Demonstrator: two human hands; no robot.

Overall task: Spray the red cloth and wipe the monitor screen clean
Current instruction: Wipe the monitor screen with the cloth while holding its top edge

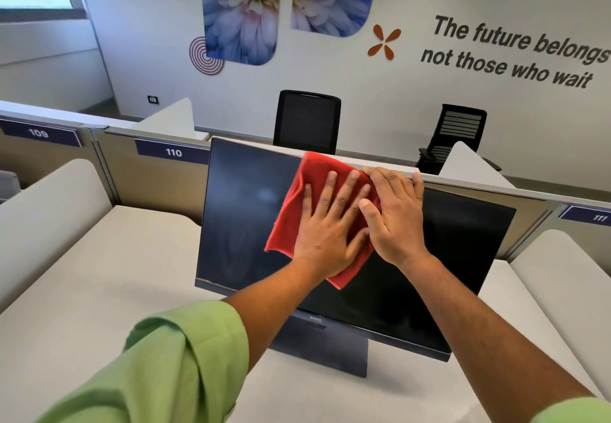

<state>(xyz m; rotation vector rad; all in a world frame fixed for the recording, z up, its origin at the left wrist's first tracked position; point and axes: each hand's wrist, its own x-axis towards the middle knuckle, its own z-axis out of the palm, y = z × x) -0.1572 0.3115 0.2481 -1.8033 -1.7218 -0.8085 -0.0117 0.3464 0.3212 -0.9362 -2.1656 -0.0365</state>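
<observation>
Cloth (297,221), red, spread flat against upper middle of monitor screen (244,211) on desk (99,290). Left hand (330,227) presses it, fingers straight and splayed; right hand (395,214) lies flat over cloth's right edge, fingertips at top bezel. Step judged: wiping; no spray bottle in view. Next move likely needs sweeps across uncovered left and lower glass. Writing: "BenQ" on bezel; partition labels "109", "110", "111"; wall text "The future belongs", "not those who wait".

BenQ on monitor (315,319), partition plates (173,152) 109, 110, 111
</observation>
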